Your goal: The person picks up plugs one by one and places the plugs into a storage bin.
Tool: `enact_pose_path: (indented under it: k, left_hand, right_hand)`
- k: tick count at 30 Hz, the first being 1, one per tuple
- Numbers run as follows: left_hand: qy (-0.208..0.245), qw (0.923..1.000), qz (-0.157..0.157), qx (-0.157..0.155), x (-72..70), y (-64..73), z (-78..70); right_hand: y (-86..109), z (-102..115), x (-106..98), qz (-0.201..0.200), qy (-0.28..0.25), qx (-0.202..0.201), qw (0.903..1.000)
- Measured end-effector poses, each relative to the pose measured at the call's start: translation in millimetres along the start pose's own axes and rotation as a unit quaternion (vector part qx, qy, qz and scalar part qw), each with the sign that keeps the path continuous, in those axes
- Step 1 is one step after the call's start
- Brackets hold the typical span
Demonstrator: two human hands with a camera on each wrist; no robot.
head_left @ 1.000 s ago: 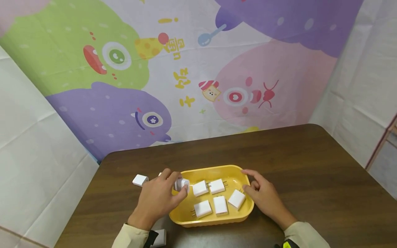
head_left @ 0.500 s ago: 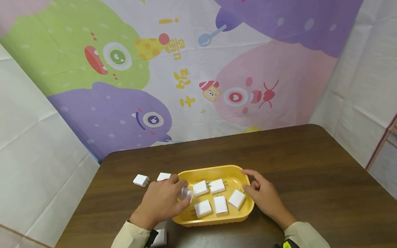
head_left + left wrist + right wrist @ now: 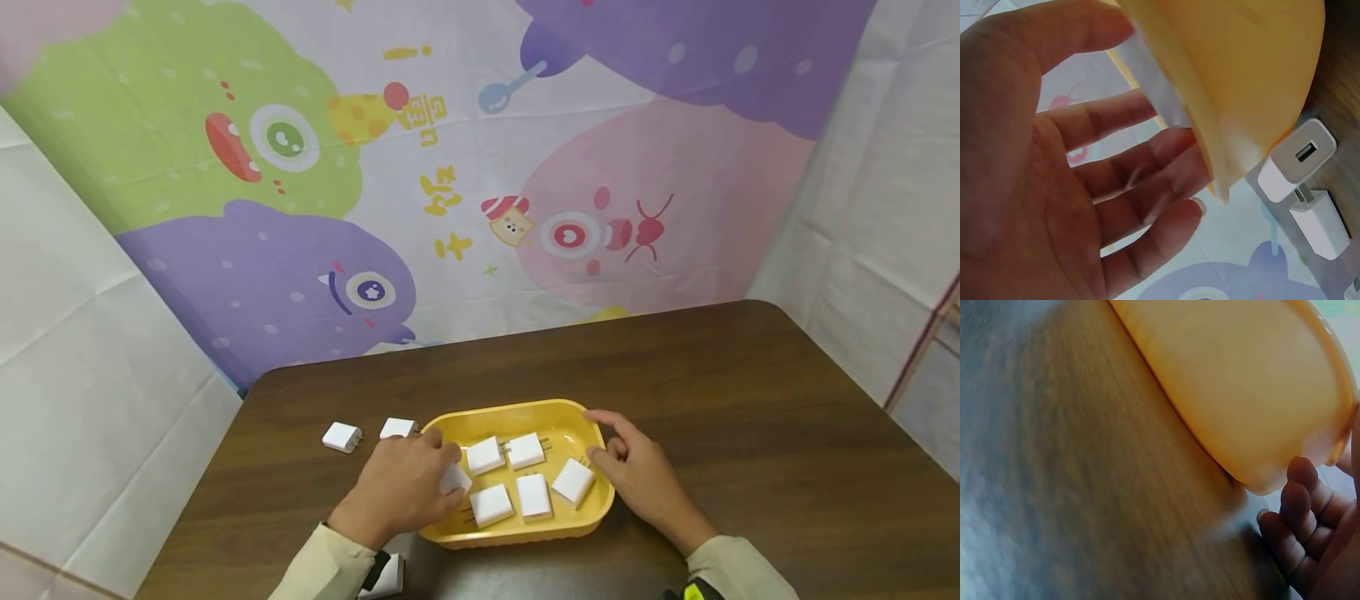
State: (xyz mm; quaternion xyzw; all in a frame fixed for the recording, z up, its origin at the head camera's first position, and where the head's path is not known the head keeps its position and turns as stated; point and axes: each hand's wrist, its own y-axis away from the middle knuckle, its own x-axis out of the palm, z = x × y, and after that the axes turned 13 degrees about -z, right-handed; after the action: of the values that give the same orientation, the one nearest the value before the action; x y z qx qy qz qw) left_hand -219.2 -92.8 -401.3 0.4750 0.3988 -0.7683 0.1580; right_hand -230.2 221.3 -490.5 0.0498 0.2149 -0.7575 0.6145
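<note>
My left hand (image 3: 405, 483) is at the left end of a yellow plastic tray (image 3: 517, 408), its thumb and fingers pinching a white USB wall charger (image 3: 455, 480). In the left wrist view that charger (image 3: 1159, 81) shows partly behind the tray's rim, and its prongs are hidden. Several white chargers (image 3: 534, 497) lie loose in the tray, some with metal prongs showing. At the opposite end, my right hand (image 3: 637, 471) holds the rim, thumb and index finger at the edge. The right wrist view shows its other fingers (image 3: 1297, 500) curled beside the outer wall.
Two chargers lie on the brown wooden table (image 3: 712, 375) left of the tray: one farther left (image 3: 342, 437) and another charger (image 3: 398, 428) by the rim. A white block-shaped thing (image 3: 387, 575) sits near my left cuff. Behind the table hangs a cartoon-printed cloth (image 3: 465, 167).
My left hand has moved right and slightly down with the charger, farther over the tray's left end. The charger by the rim has come into view. My right hand has stayed put.
</note>
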Motion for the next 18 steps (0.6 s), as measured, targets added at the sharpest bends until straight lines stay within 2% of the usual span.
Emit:
enact_pose_path:
  k: [7,12,18]
  left_hand:
    - [0.012,0.9996,0.025,-0.008,2.1,0.0,-2.2]
    - [0.016,0.9997,0.004,-0.016,2.5,-1.4,-1.9]
    - [0.014,0.9993,-0.033,-0.007,3.0,-0.5,0.0]
  right_hand:
    - [0.3,0.3,0.5,0.004,0.0,0.005,1.0]
    - [-0.1,0.0,0.3,0.003,0.0,0.005,1.0]
    - [-0.4,-0.5,-0.2,0.007,0.004,0.004,1.0]
